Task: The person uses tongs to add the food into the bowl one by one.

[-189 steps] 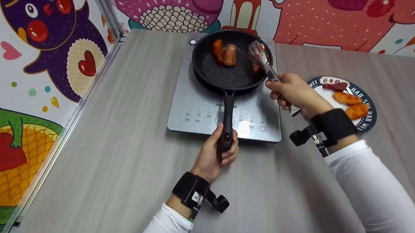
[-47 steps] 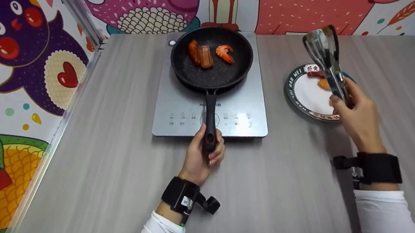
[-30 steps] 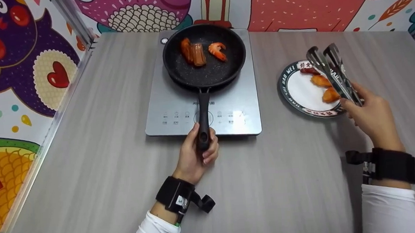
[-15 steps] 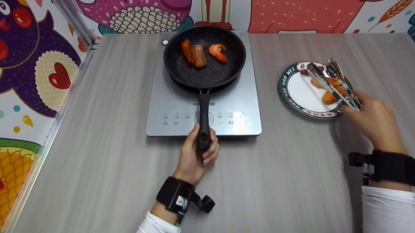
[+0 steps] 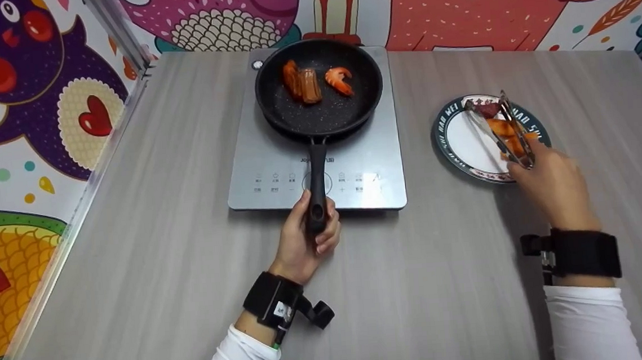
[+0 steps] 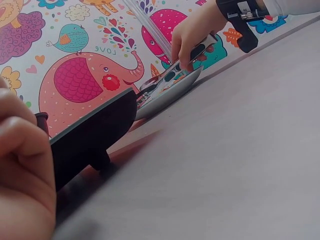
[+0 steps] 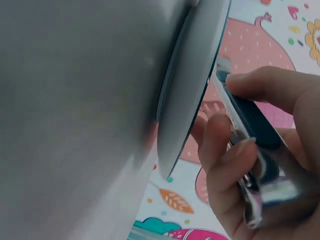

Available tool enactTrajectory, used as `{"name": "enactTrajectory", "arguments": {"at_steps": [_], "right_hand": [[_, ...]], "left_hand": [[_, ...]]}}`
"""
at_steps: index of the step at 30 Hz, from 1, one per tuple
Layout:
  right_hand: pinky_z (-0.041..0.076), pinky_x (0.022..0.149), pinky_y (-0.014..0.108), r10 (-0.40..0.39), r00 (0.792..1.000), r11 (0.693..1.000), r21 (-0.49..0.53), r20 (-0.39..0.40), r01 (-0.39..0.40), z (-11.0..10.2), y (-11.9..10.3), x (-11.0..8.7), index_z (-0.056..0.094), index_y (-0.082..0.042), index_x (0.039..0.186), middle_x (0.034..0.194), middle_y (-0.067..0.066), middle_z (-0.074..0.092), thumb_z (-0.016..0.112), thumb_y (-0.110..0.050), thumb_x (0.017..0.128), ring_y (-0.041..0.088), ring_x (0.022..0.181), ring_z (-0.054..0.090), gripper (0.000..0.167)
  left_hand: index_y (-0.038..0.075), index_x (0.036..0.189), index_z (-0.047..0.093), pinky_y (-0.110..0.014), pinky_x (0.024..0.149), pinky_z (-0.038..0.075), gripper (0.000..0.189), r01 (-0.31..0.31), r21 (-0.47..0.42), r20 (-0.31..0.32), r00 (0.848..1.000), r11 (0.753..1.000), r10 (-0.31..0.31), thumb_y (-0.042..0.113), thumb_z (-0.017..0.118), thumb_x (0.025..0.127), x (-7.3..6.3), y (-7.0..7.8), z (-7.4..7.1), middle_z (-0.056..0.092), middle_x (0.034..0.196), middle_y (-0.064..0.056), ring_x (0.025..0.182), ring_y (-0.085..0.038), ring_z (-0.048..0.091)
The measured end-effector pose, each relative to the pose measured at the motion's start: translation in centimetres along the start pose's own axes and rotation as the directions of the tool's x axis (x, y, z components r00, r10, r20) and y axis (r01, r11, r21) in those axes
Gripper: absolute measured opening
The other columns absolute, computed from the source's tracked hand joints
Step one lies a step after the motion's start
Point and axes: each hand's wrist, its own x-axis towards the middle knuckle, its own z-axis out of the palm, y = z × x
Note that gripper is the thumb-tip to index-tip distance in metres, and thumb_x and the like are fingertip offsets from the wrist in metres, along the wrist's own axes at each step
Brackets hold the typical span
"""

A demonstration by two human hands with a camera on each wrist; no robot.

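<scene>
My left hand (image 5: 303,246) grips the black handle (image 5: 317,169) of a frying pan (image 5: 322,120). In the pan lie a curled orange shrimp (image 5: 339,81) and two brown-orange food pieces (image 5: 309,87) side by side. With my right hand (image 5: 556,186) I hold metal tongs (image 5: 490,130), also seen from the side in the right wrist view, where fingers and thumb wrap their dark grip (image 7: 255,120). Their arms are spread over the plate (image 5: 462,142), tips on either side of a dark red piece (image 5: 487,110). Two golden pieces (image 5: 501,128) lie between the arms, partly covered.
Under the pan is a silver induction cooker (image 5: 258,167) with touch controls along its front. Cartoon-printed walls (image 5: 456,12) border the wood-grain table (image 5: 159,214) at the back and left. The round plate, dark-rimmed with lettering, stands right of the cooker.
The tongs have left the pan, where the shrimp now lies uncovered, and moved right over the plate. Lately they lowered, their tips coming around the dark red piece. My left hand stays on the handle.
</scene>
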Motion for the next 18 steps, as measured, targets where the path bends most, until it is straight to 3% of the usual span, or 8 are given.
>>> {"name": "enactTrajectory", "arguments": {"at_steps": [4, 8, 18], "right_hand": [[0.036, 0.055, 0.051, -0.05, 0.997, 0.999, -0.017, -0.063, 0.049, 0.7, -0.8, 0.0, 0.051, 0.003, 0.113, 0.081, 0.022, 0.056, 0.06, -0.026, 0.083, 0.043, 0.073, 0.051, 0.043], [0.036, 0.052, 0.049, -0.075, 0.994, 0.997, -0.018, -0.078, 0.074, 1.0, -1.3, -0.2, 0.053, 0.005, 0.108, 0.076, 0.02, 0.054, 0.062, -0.025, 0.083, 0.042, 0.07, 0.051, 0.039], [0.035, 0.055, 0.057, -0.166, 0.98, 0.985, -0.061, -0.109, 0.161, 0.7, -1.9, -0.6, 0.052, 0.001, 0.118, 0.091, 0.033, 0.056, 0.059, -0.019, 0.085, 0.054, 0.073, 0.05, 0.039]], "left_hand": [[0.008, 0.084, 0.047, -0.018, 0.037, 0.024, 0.041, 0.003, 0.005, -0.004, 1.0, 1.0, -0.003, 0.041, 0.027, 0.096, -0.1, 0.0, 0.0, 0.038, 0.053, 0.006, 0.042, -0.007, 0.03], [0.008, 0.083, 0.047, -0.018, 0.037, 0.024, 0.041, 0.006, 0.01, -0.007, 1.0, 1.0, -0.006, 0.041, 0.027, 0.096, 0.0, 0.0, 0.0, 0.038, 0.053, 0.006, 0.042, -0.007, 0.03], [0.008, 0.084, 0.047, -0.018, 0.038, 0.025, 0.041, 0.008, 0.017, -0.005, 1.0, 1.0, -0.008, 0.041, 0.026, 0.096, 0.0, 0.0, -0.1, 0.038, 0.053, 0.006, 0.042, -0.007, 0.03]]}}
